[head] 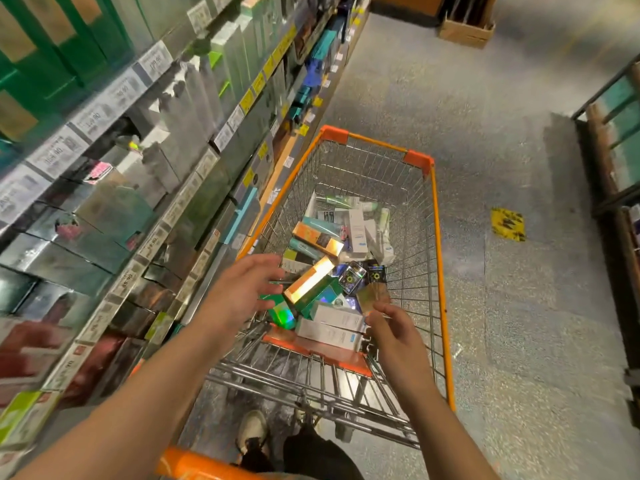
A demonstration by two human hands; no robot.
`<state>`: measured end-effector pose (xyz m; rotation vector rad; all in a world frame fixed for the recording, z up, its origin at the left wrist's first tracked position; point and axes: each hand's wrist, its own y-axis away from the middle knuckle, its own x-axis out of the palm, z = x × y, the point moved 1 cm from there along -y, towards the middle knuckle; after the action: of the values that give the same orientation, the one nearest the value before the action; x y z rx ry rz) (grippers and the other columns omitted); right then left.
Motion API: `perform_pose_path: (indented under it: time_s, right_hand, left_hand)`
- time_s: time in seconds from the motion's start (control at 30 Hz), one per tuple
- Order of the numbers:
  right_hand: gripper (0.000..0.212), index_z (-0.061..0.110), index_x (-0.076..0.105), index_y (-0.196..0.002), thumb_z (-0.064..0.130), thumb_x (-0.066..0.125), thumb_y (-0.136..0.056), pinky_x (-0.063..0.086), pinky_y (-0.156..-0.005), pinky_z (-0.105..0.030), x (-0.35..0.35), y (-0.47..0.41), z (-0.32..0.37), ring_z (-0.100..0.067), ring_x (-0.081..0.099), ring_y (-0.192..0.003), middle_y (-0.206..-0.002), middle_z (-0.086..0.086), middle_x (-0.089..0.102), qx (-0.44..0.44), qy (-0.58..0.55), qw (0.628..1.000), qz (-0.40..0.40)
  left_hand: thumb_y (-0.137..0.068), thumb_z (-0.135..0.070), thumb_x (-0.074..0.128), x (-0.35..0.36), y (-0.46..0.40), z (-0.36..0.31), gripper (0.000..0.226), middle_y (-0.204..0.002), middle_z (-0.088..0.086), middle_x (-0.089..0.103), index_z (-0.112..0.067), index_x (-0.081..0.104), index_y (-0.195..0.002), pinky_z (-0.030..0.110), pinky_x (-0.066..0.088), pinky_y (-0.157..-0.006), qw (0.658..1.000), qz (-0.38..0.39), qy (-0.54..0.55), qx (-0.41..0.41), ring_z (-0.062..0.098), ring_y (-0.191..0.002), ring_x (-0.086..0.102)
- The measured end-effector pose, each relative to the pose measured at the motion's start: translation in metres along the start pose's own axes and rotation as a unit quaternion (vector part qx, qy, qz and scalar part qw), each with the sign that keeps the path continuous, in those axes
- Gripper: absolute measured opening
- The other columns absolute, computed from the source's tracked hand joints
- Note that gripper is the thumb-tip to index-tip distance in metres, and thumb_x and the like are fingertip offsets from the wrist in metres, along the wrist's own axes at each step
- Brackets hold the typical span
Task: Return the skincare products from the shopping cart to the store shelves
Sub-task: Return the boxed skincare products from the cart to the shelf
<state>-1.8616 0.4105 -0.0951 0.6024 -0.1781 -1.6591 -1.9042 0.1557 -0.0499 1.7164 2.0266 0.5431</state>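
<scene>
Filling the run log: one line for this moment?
left hand open over cart | right hand open by white boxes | nothing held

One shopping cart is seen, with two hands: left hand, right hand. Two orange-gold boxes and two white boxes are counted among the piled products, whose total cannot be told.

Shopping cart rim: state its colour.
Orange, on the shopping cart rim, clearest in the head view.

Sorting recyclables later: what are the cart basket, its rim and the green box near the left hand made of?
Cart basket: bare metal wire, a shiny grey grid. Rim: orange, probably plastic or coated metal. Green box: likely glossy cardboard, iridescent sheen.
</scene>
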Motion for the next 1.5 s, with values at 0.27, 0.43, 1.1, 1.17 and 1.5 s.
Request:
perform_pose_path:
  time_s: [0.27,0.43,1.1,1.17,1.5]
  right_hand:
    - [0.017,0.037,0.065,-0.118,0.038,0.061,-0.102,0.057,-0.083,-0.036,0.003,-0.012,0.006,-0.01,0.071,-0.098,-0.109,0.01,0.074,0.007,0.001,1.0,0.013]
    - [0.015,0.037,0.065,-0.115,0.035,0.063,-0.1,0.056,-0.088,-0.045,0.01,-0.026,0.003,-0.018,0.072,-0.096,-0.105,0.003,0.075,0.011,0.01,1.0,0.017]
    - [0.065,0.019,0.052,-0.145,0.029,0.074,-0.085,0.04,-0.113,-0.048,0.16,-0.233,-0.1,-0.037,0.037,-0.144,-0.148,-0.016,0.048,-0.22,0.5,0.814,0.195]
    - [0.071,0.023,0.041,-0.154,0.023,0.068,-0.089,0.021,-0.123,-0.052,0.172,-0.241,-0.107,-0.033,0.023,-0.153,-0.16,-0.012,0.032,-0.221,0.543,0.78,0.22]
    - [0.053,0.029,0.052,-0.14,0.018,0.058,-0.088,0.002,-0.12,-0.068,0.211,-0.273,-0.146,-0.038,0.018,-0.151,-0.153,-0.01,0.041,-0.271,0.648,0.682,0.202]
  left_hand:
    - [-0.098,-0.022,0.064,0.001,-0.006,-0.012,0.016,-0.111,-0.002,0.076,-0.028,0.073,-0.11,0.047,0.059,-0.095,1.0,-0.015,0.011,-0.009,0.026,-0.102,0.074]
    - [-0.1,-0.026,0.062,0.006,-0.016,-0.012,0.017,-0.107,-0.004,0.077,-0.027,0.071,-0.115,0.042,0.06,-0.09,1.0,-0.004,0.008,-0.013,0.024,-0.102,0.073]
    - [-0.107,-0.025,0.05,0.039,-0.107,0.042,0.015,-0.101,0.006,0.071,-0.018,0.06,-0.115,0.026,0.055,-0.056,0.979,-0.08,0.046,-0.184,0.022,-0.077,0.061]
    - [-0.105,-0.026,0.052,0.039,-0.108,0.045,0.02,-0.101,0.006,0.07,-0.014,0.061,-0.118,0.025,0.053,-0.06,0.978,-0.088,0.045,-0.183,0.021,-0.077,0.06]
    - [-0.103,-0.023,0.057,0.034,-0.109,0.069,0.021,-0.098,0.004,0.071,-0.011,0.067,-0.116,0.031,0.045,-0.065,0.982,-0.1,0.032,-0.157,0.009,-0.06,0.062]
